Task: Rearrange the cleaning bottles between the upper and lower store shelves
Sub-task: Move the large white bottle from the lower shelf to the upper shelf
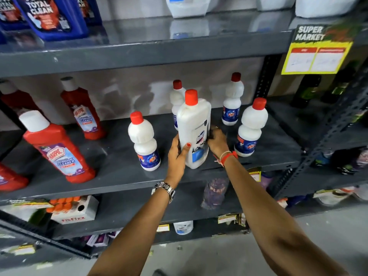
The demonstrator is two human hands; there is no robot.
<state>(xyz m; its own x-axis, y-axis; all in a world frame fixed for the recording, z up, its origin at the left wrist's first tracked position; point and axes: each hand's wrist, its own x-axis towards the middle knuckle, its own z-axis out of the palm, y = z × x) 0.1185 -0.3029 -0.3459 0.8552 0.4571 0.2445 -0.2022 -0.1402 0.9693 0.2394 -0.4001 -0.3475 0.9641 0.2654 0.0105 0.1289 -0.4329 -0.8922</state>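
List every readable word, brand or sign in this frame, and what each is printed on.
"Domex": large white bottle held by both hands.
"HARPIC BATHROOM CLEANER": front red bottle and rear red bottle.
"TOTAL CLEAN": blue bottle, upper shelf.
"SUPER MARKET": yellow shelf sign; its handwritten boxes are unreadable.
"FizFizz", roughly: white box below.
Small white bottles' blue labels: too blurred.

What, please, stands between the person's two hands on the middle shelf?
In the head view, a large white Domex bottle with a red cap stands between the left hand and right hand, gripped by both.
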